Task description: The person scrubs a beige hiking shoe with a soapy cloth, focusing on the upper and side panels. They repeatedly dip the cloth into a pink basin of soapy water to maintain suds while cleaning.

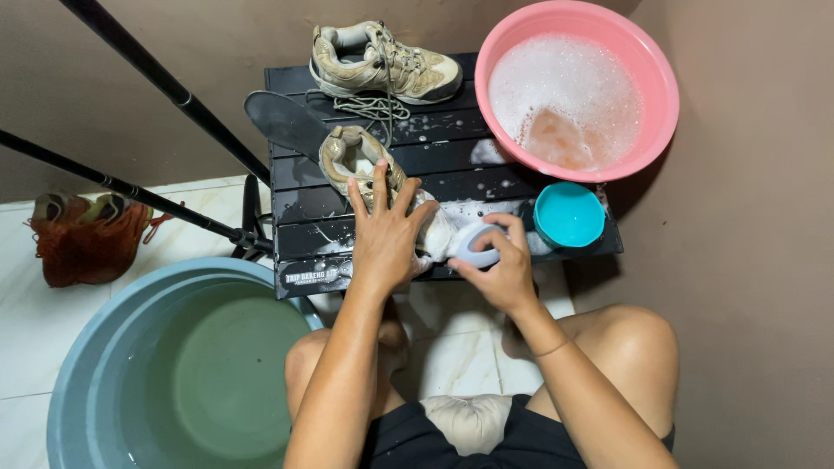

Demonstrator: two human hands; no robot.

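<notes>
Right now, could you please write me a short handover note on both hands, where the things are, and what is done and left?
Left hand: flat on the soapy shoe, pinning it to the black slatted table.
Right hand: gripping a pale scrub brush against the shoe's near end.
Second shoe: at the table's far edge, laces loose, with no suds showing on it.
Pink basin holds suds; teal cup beside it; grey tub on the floor to the left.
Done: first shoe lathered. Left: probably rinsing it, then the second shoe.
</notes>
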